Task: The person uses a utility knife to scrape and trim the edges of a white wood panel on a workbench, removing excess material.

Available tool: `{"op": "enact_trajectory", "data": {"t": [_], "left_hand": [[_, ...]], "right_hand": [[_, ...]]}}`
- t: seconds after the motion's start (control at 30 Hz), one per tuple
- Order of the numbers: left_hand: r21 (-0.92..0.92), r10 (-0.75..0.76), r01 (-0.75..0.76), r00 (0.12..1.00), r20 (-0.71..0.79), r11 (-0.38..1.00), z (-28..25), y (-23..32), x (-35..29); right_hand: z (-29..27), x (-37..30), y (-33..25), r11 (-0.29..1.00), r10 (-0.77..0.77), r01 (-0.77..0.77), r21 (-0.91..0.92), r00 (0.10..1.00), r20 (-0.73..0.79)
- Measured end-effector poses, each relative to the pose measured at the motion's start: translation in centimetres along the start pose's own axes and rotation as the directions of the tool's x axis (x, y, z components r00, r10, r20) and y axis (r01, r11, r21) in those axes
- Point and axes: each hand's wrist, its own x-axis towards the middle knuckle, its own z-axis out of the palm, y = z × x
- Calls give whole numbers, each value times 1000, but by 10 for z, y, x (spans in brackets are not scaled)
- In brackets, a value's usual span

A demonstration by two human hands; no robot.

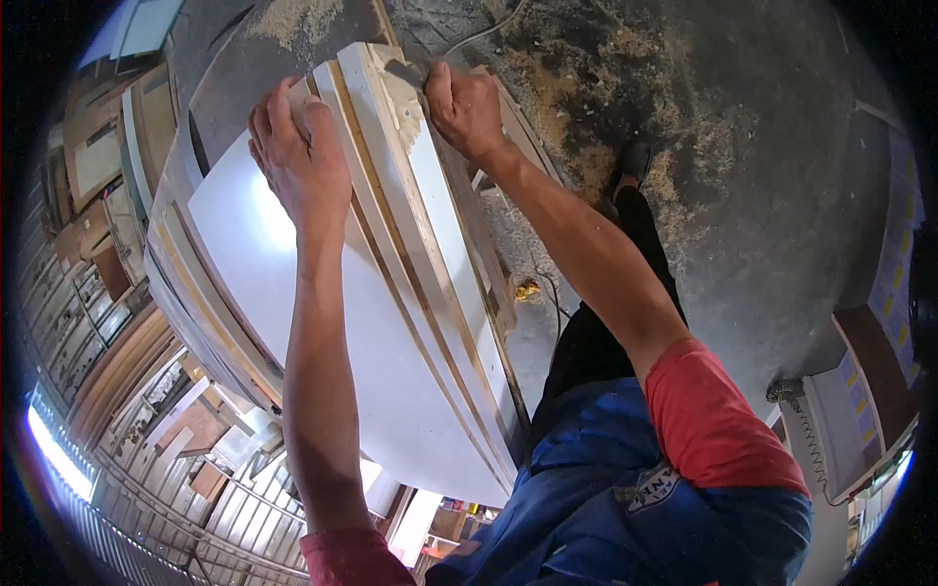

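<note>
A large white board (381, 391) slants across the middle, with long wood-edged strips (391, 195) lying along its right side. My left hand (308, 161) grips the far end of the boards, its fingers bent over the edge and the thumb beside the strips. My right hand (464, 107) is closed at the far right corner. A flat grey blade, like a scraper's (405, 73), shows beside its fingers; the handle is hidden in the fist. Cream-coloured paste (400, 109) lies thick and uneven on the outermost strip, just below the blade.
Sawdust (625, 44) is scattered over the grey concrete floor (772, 186). A cable (489, 34) crosses it at the far side. One dark shoe (636, 161) stands right of the workbench. Wood sheets (93, 161) lean at the left, and a brown-sided cabinet (874, 371) is at the right.
</note>
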Motion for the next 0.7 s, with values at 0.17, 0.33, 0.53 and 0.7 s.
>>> {"op": "enact_trajectory", "data": {"t": [0.17, 0.33, 0.53, 0.7], "left_hand": [[27, -4, 4, 1000, -4, 1000, -2, -1, -5], [23, -32, 32, 999, 10, 999, -3, 2, -5], [-43, -26, 27, 999, 21, 999, -3, 5, -2], [-10, -34, 34, 999, 22, 999, -4, -2, -5]], "right_hand": [[-9, -26, -6, 992, 123, -125, 8, 986, 116], [-8, -27, -12, 987, 149, -153, 50, 986, 76], [-20, -35, -14, 968, 227, -239, 82, 965, 130], [-59, -63, -38, 974, 223, -223, -23, 948, 229]]}}
